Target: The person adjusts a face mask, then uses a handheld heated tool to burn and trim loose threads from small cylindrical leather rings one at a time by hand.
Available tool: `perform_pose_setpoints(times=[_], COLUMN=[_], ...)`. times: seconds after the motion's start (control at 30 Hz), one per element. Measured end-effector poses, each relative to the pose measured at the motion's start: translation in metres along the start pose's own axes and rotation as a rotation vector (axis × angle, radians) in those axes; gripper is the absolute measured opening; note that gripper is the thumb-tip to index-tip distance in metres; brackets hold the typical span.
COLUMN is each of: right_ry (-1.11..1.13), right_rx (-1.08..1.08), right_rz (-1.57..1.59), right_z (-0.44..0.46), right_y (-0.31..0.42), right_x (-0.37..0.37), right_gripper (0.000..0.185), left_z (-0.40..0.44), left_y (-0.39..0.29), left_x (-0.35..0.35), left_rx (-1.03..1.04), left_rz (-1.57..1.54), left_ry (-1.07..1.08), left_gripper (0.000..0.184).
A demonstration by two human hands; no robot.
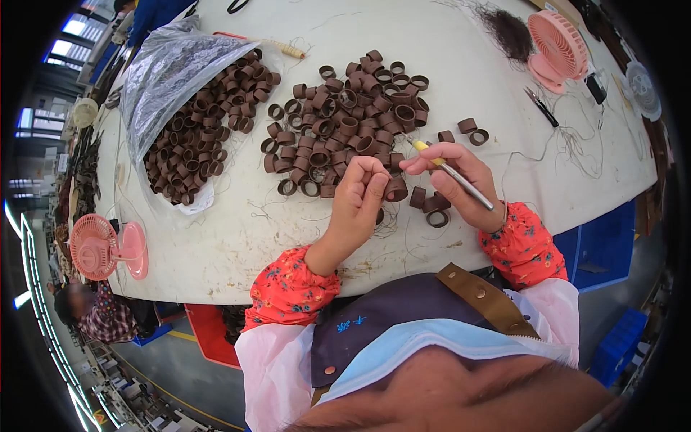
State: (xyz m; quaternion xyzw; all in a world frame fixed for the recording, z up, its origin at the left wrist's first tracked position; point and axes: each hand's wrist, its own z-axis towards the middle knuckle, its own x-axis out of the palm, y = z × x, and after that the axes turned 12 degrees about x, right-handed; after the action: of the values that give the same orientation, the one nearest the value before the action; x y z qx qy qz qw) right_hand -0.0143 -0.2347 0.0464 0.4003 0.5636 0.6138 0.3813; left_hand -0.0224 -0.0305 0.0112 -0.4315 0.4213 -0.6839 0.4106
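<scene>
My left hand (360,198) is closed, its thumb and fingers pinched at the left side of a brown ring (396,189). In my right hand (461,183) is a silver pen-like tool (468,186) with a yellow front part and a thin tip, pointing up and left. The hands are close together, just in front of a large heap of brown rings (349,126). A few more rings (437,203) lie below my right hand. Whether a thread runs between my fingers is too small to tell.
A plastic bag (162,79) spills brown rings on the left of the white table (237,255). Pink fans stand at the left (93,246) and upper right (558,47). Black-handled snips (541,106) and loose threads lie on the right. Another person (108,313) is at lower left.
</scene>
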Motion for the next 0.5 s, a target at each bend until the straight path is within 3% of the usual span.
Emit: perform_pose_setpoints(times=[0.13,0.5], right_ry=[0.157,0.131], right_rx=[0.085,0.173], right_rz=[0.298,0.255], right_z=[0.000,-0.001], right_y=[-0.005,-0.002], right_x=[-0.012,-0.008], right_gripper=[0.023,0.027], left_z=[-0.002,-0.003], left_y=[0.005,0.007], left_x=[0.003,0.003], left_rx=[0.079,0.089], left_rz=[0.101,0.160], left_ry=[-0.008,0.000], left_gripper=[0.007,0.008])
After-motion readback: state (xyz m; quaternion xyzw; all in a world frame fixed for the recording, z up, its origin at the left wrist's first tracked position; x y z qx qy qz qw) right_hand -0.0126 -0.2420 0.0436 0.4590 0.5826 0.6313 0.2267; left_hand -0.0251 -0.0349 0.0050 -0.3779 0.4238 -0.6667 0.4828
